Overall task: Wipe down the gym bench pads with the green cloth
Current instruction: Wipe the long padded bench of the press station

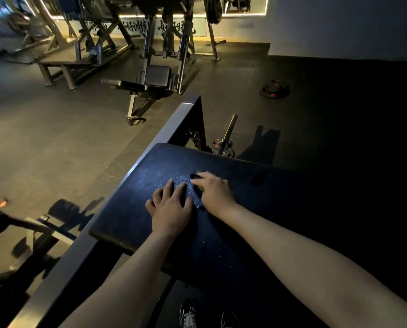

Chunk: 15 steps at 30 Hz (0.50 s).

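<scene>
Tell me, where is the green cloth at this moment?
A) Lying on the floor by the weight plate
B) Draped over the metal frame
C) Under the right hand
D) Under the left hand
C: slivers of the green cloth peek out from beneath the right hand on the black pad, while the left hand rests beside it on the bare pad with no cloth.

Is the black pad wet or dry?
Wet, at least in spots: small shiny droplets sit on the pad by the right hand holding the cloth.
</scene>
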### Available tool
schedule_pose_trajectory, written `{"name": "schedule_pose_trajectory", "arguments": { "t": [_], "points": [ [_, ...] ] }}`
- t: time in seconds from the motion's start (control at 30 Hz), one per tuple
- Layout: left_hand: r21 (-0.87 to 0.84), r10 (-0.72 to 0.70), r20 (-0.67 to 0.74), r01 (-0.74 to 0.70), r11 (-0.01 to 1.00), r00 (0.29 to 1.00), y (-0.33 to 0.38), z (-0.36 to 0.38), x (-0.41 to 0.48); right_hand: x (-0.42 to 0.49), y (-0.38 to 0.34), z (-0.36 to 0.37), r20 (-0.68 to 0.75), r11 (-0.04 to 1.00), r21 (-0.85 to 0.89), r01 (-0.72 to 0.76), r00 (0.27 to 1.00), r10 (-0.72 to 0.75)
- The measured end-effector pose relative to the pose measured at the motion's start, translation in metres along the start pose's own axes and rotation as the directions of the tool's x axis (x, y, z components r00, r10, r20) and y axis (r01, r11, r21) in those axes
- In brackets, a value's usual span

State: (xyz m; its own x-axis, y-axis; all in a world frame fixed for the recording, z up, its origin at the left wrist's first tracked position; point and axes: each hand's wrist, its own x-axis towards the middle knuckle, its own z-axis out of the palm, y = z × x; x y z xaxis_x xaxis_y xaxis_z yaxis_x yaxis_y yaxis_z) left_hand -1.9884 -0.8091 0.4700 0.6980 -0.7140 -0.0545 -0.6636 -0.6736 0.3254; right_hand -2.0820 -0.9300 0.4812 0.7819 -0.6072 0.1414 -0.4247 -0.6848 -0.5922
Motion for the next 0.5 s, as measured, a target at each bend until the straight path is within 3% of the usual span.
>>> {"name": "schedule_pose_trajectory", "arguments": {
  "t": [0.07,0.13,0.27,0.33,0.5],
  "points": [
    [0.0,-0.006,0.004,0.006,1.0,1.0,0.001,0.001,-0.002,-0.007,0.001,0.001,0.04,0.994,0.044,0.096,0.994,-0.098],
    [0.006,-0.008,0.007,0.008,1.0,1.0,0.001,0.002,-0.004,0.0,0.017,-0.006,0.037,0.995,0.036,0.09,0.995,-0.092],
    [0.005,-0.006,0.006,0.006,1.0,1.0,0.001,0.002,-0.007,0.03,0.058,-0.028,-0.102,0.985,-0.034,-0.172,0.981,0.168],
    [0.001,-0.005,-0.005,0.005,1.0,1.0,0.001,0.003,-0.006,0.036,0.061,-0.032,-0.113,0.974,-0.036,-0.222,0.97,0.217],
    [0.008,-0.003,-0.035,0.003,1.0,0.999,-0.001,0.005,-0.004,0.007,0.02,-0.014,-0.037,0.994,-0.083,-0.065,0.997,0.062]
  ]
}}
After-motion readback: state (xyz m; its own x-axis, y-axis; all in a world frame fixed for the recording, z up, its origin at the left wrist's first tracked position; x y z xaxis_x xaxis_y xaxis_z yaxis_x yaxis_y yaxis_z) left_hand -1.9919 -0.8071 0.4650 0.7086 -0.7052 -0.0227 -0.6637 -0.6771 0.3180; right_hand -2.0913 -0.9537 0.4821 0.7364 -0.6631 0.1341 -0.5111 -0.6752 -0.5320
